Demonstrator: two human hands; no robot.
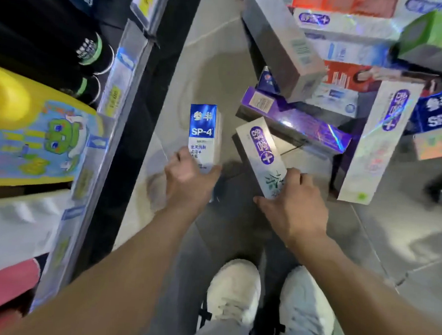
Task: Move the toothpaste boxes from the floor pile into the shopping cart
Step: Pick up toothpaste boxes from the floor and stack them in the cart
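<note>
My left hand [188, 177] grips the near end of a blue and white SP-4 toothpaste box [202, 133], which points away from me above the floor. My right hand [294, 196] holds the near end of a white box with a purple oval logo [262, 149], tilted to the left. Just beyond both boxes lies the pile of toothpaste boxes [329, 78] on the grey tiled floor: a purple box [296, 122], a long grey box [280, 39], a white box [380, 142] leaning at the right, red and blue ones behind. No shopping cart shows.
A store shelf [120, 105] with price tags runs along the left, stocked with a yellow cartoon pack [30, 129] and dark bottles [67, 44]. My white shoes [234, 291] stand on the floor below my arms. A dark upright [338, 171] stands under the leaning white box.
</note>
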